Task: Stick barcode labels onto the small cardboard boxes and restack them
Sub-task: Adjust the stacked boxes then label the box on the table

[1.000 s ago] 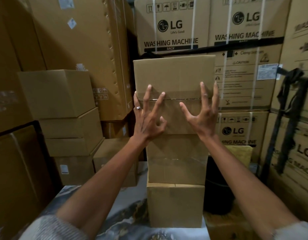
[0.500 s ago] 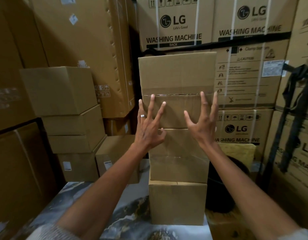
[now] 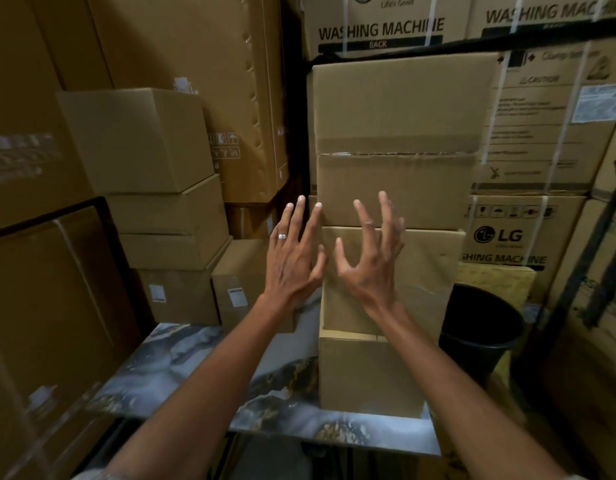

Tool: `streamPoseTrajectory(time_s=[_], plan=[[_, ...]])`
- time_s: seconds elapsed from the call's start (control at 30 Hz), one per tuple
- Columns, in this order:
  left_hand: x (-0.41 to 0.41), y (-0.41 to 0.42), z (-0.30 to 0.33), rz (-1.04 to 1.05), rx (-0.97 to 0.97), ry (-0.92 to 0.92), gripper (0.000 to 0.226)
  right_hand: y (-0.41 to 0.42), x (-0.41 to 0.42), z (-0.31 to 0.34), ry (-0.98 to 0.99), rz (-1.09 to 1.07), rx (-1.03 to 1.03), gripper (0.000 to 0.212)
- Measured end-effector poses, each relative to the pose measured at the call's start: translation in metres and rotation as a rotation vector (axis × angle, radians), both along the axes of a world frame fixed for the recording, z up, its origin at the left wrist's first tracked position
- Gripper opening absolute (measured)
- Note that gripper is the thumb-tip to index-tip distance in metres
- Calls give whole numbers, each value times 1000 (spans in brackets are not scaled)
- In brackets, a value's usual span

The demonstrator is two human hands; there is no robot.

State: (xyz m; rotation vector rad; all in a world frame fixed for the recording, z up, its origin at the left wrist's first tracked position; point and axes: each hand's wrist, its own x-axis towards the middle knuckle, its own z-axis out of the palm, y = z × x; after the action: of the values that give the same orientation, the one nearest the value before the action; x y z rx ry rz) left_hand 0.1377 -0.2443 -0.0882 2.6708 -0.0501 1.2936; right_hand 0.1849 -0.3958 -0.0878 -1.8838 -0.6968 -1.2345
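The stack of small cardboard boxes [image 3: 391,237] stands on the marble-patterned table [image 3: 195,368], four high by my count, the top box [image 3: 400,102] sitting square on the one under it. A second ago my fingertips were up at the taped seam of the upper boxes; now both hands have dropped lower and come closer together, in front of the join above the third box [image 3: 420,271]. My left hand [image 3: 292,261] is spread wide, fingers straight, holding nothing; my right hand [image 3: 368,261] is the same, fingers splayed and slightly bent, empty. Whether either touches the cardboard I cannot tell. I judge the stack is squared up and I am letting go of it. No barcode label shows on its near faces. Left of the stack, lower boxes [image 3: 182,292] carry white labels [image 3: 236,296]; right of it stands a black bucket [image 3: 479,337].
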Motion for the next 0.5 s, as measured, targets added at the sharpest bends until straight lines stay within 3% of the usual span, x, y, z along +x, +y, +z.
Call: streamPoseTrajectory(time_s=[0.27,0.5], plan=[[-30,82,-55,93,-184,35,68,78,-36,-37,131,248,-73,56],[-47,156,-116,50,-393,105,64,157,-36,-77,337,317,-211,51]])
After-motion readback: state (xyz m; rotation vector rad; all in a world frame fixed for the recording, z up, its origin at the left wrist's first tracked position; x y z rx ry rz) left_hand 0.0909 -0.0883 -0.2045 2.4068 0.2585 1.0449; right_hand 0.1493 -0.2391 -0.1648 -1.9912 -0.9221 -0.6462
